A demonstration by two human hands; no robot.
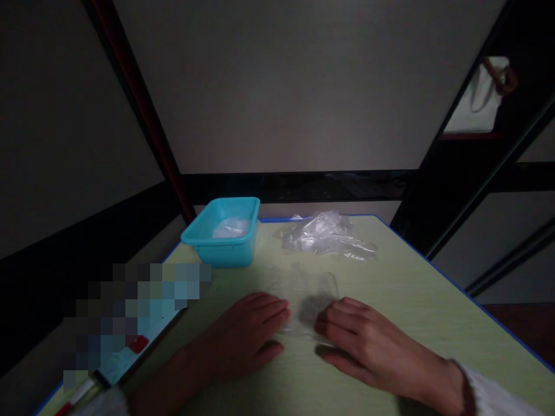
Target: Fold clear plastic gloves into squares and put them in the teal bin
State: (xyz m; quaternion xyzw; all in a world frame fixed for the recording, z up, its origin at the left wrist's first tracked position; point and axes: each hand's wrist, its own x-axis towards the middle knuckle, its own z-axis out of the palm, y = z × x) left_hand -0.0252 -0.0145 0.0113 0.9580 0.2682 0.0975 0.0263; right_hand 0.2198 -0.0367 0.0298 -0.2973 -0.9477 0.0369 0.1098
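Note:
A thin clear plastic glove (303, 292) lies flat on the light green table (411, 300) in front of me, fingers pointing away. My left hand (249, 335) rests palm down at the glove's near left edge, fingers stretched flat and touching the film. My right hand (364, 341) lies at the glove's near right edge, fingers curled a little onto the film. Whether they pinch it I cannot make out.
A turquoise plastic tub (223, 231) with something pale inside stands at the back left. A crumpled heap of clear plastic (325, 234) lies at the back middle. A blurred flat item lies at the left edge. The table has a blue rim, with dark frame posts behind it.

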